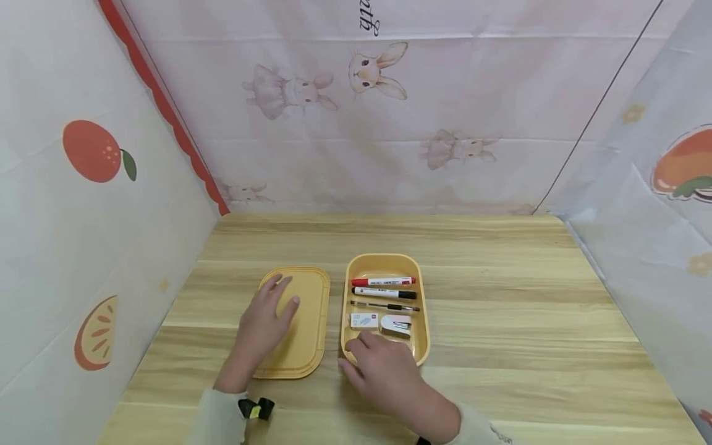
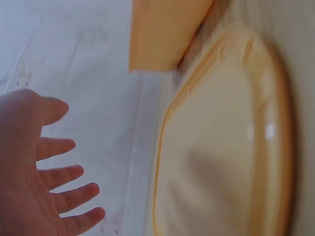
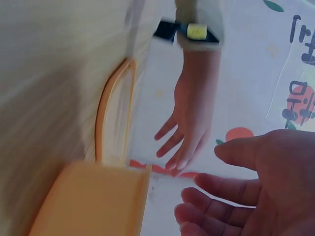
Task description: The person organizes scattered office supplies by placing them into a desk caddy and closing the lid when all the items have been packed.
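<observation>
A yellow lid point(image 1: 305, 334) lies flat on the table, left of an open yellow box point(image 1: 426, 327). My left hand point(image 1: 264, 324) hovers over the lid with fingers spread; the left wrist view shows a gap between them. Over the near edge of the box is my right hand point(image 1: 389, 374), its fingers loosely bent and holding nothing. Inside the box lie a red marker point(image 1: 384, 281), a black marker point(image 1: 384, 292), a pen point(image 1: 384, 305), a small white carton point(image 1: 364, 320) and a small white stapler point(image 1: 395, 326). The right hand hides the box's near left corner.
The wooden table point(image 1: 500, 296) reaches out on both sides of the box. Printed cloth walls enclose it at the back point(image 1: 345, 154), on the left point(image 1: 150, 247) and on the right point(image 1: 623, 204). A black band point(image 1: 257, 408) sits at the left wrist.
</observation>
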Demonstrator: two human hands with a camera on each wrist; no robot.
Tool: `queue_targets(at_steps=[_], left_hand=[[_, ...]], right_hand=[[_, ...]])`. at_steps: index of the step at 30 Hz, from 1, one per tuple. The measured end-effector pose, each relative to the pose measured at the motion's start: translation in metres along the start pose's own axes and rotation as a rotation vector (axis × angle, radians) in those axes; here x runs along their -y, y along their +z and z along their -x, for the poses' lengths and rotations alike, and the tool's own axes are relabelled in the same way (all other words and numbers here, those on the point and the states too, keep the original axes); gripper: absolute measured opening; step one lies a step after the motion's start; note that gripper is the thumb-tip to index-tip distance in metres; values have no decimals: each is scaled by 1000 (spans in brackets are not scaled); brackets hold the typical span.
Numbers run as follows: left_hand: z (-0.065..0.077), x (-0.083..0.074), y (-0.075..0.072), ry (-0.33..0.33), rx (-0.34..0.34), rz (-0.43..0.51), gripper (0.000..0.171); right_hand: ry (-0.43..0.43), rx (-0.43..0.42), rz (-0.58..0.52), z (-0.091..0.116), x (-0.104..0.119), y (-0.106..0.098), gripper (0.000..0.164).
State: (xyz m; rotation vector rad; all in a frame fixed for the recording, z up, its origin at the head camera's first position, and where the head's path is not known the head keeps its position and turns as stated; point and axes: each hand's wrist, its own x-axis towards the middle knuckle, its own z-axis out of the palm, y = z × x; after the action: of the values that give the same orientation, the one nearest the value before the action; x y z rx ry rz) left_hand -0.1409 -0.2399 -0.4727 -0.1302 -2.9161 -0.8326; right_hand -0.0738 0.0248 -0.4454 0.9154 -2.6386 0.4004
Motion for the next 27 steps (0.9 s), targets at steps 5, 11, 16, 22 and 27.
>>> queue_targets(at_steps=[5,11,16,22,27], left_hand=[[-20,24,-6,-29,-27,-22,55],[-37,47,-7,-43,-56,-56,49],[-50,59,-7,-61,-28,-65,46],[-66,69,-7,-137,6,-66,44],[-76,76,-6,-184,48,-96,44]], right_hand=[[58,100,-70,-2,16,7,21],[96,199,-173,-8,31,22,26],[125,230,-197,-12,41,35,40],[152,264,-195,-16,46,54,39],[217,306,-183,-20,50,65,32]])
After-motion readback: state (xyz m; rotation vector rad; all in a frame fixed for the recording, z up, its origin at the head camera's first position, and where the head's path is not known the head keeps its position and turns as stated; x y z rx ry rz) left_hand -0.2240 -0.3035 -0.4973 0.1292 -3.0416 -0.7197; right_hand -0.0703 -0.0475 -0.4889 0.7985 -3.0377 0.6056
